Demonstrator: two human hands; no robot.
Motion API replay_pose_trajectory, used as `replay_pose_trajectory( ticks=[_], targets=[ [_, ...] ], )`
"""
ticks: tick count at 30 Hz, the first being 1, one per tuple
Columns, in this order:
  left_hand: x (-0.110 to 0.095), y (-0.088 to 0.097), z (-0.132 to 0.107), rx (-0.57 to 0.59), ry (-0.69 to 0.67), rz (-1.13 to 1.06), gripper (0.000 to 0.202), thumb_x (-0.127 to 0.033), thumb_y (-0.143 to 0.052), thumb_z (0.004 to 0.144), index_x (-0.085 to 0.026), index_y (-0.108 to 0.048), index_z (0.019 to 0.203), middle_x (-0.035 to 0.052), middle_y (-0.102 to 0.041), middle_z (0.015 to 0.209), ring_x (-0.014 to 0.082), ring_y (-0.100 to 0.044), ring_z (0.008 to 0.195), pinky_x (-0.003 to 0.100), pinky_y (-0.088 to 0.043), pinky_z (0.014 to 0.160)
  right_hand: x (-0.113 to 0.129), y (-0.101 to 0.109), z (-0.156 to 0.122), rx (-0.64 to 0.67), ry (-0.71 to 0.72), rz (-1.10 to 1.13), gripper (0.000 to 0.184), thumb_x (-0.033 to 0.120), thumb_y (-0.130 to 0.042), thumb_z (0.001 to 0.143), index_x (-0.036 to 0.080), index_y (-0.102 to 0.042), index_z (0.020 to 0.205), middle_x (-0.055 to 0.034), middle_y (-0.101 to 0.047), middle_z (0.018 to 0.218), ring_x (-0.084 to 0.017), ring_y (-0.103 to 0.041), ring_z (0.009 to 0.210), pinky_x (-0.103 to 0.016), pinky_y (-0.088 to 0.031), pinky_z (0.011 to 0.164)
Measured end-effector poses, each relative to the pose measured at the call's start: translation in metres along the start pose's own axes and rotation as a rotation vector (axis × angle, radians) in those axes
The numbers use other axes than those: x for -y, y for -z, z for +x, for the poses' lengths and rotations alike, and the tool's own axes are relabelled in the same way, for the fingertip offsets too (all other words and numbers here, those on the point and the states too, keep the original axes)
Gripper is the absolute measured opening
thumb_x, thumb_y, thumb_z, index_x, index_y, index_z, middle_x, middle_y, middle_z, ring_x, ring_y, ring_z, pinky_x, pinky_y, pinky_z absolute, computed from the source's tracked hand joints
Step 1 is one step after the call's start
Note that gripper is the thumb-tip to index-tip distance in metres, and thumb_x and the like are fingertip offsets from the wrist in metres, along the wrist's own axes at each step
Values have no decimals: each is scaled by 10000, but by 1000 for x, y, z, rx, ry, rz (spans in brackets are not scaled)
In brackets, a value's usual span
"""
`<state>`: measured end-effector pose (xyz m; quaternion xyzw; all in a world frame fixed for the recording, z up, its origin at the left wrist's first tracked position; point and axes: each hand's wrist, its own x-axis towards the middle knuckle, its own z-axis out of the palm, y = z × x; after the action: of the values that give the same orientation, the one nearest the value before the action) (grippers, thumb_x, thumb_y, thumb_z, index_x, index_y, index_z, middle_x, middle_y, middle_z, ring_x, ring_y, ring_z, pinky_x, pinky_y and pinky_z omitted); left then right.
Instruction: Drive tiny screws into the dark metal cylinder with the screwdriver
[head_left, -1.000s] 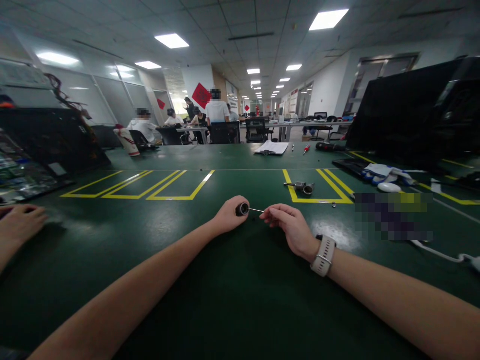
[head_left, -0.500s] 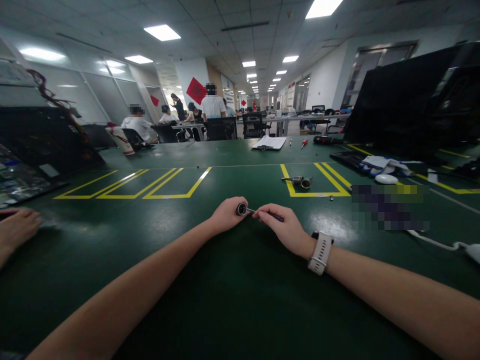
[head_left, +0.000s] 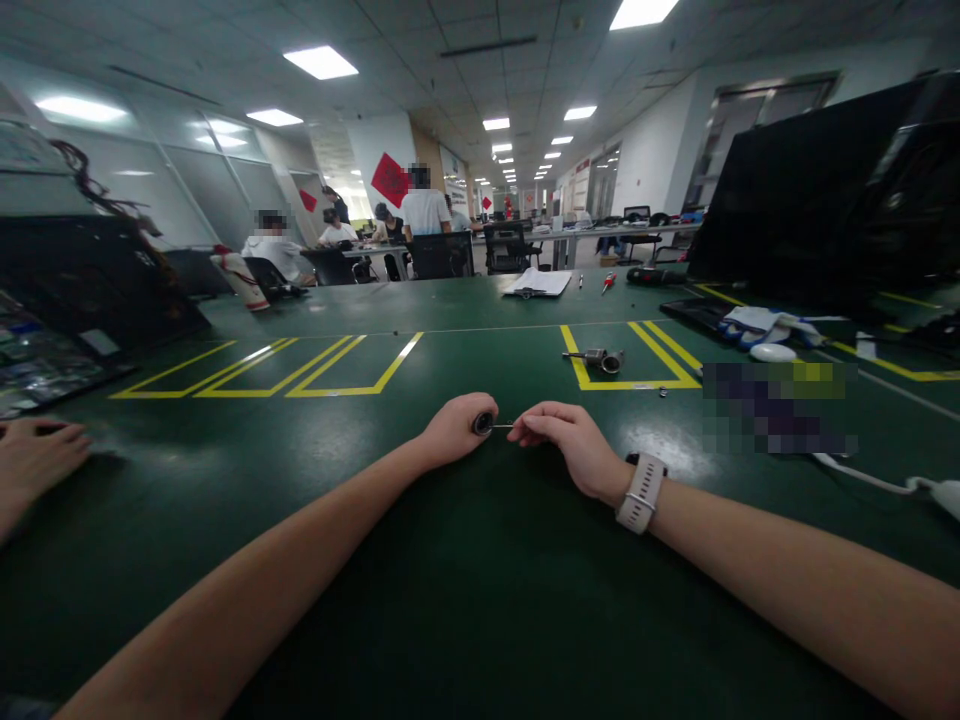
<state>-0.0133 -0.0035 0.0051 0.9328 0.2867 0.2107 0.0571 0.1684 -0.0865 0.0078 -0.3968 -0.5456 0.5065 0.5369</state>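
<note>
Above the green bench, my left hand [head_left: 455, 430] is closed round a dark cylindrical metal part [head_left: 484, 424], its round hollow end turned toward me. From the right, my right hand [head_left: 559, 440] pinches a small screwdriver between thumb and fingers. The thin screwdriver shaft [head_left: 503, 427] reaches across to the rim of that part; whether its tip goes inside cannot be made out. Its handle is hidden by my fingers. Farther off, a similar metal part with a stem and ring [head_left: 600, 360] lies inside a yellow-taped box.
A co-worker's hand [head_left: 45, 455] rests at the left edge. A small nut-like piece [head_left: 663, 392] lies near the tape. Beyond are a clipboard [head_left: 537, 284], a red pen-like tool [head_left: 609, 283], gloves [head_left: 769, 326] and a white mouse [head_left: 772, 354]. Dark equipment [head_left: 810, 190] stands at right.
My right hand has turned over slightly, so the dark screwdriver handle that showed before is now covered. The metal part in my left hand has tilted a little. The co-worker's hand has shifted slightly right.
</note>
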Motion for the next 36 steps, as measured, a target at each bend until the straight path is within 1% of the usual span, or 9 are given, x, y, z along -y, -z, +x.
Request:
replay_pose_trajectory(
  ticks=[3,8,11,14,19,22,26,29,36],
  targets=[
    [1,-1,0,10,40,32,69,-99,-520,696,-163,-514,722,-11,-525,689,122,-499,636,229,-369,582,4,-1,-5,-3,116,-159,160,237,-516,794,162,-649,746,-43,-667,773,-167,-597,760,-326,-446,728],
    [-1,-1,1,33,44,88,11,-152,-521,727,-162,-523,723,-1,-542,697,131,-513,638,233,-367,568,6,-8,-13,-6,339,-622,188,228,-480,836,166,-651,791,-54,-653,795,-179,-577,764,-332,-428,707],
    [-4,0,0,48,29,132,29,-171,-507,745,-163,-526,725,9,-555,716,140,-523,657,241,-378,583,7,-12,-15,-7,366,-749,188,217,-476,833,162,-650,787,-61,-650,787,-185,-564,747,-337,-414,682],
    [-7,1,0,61,20,182,30,-151,-505,735,-163,-533,737,14,-558,723,146,-524,661,246,-377,581,7,-9,-11,18,238,-586,180,221,-492,807,166,-651,741,-52,-654,758,-179,-569,723,-332,-417,671],
    [-4,2,-1,74,-6,170,96,-95,-492,719,-163,-536,771,16,-559,738,146,-527,677,249,-393,610,4,2,2,-12,-99,24,138,232,-534,744,148,-637,705,-52,-675,718,-154,-585,662,-326,-438,685],
    [-1,0,-1,53,3,102,79,-98,-509,714,-160,-531,758,11,-555,728,140,-525,674,247,-403,621,0,4,5,-27,-136,112,125,237,-562,725,140,-638,707,-56,-683,714,-145,-583,647,-317,-431,682],
    [0,-1,0,18,24,28,57,-106,-523,713,-157,-524,740,2,-546,710,130,-520,662,237,-405,613,-2,2,3,-26,-95,113,122,245,-560,739,148,-633,723,-50,-682,727,-145,-586,663,-312,-433,678],
    [-1,0,0,16,32,29,56,-109,-517,718,-160,-525,741,-2,-544,705,127,-520,660,233,-403,606,0,0,-2,-28,26,-52,139,244,-529,775,157,-631,738,-46,-670,744,-160,-590,704,-320,-441,684],
    [-4,0,0,48,29,154,56,-130,-511,726,-163,-535,765,14,-562,733,145,-533,679,249,-405,608,7,-12,-18,42,442,-842,187,200,-460,845,151,-633,794,-64,-635,773,-177,-553,734,-326,-415,677]
  ],
)
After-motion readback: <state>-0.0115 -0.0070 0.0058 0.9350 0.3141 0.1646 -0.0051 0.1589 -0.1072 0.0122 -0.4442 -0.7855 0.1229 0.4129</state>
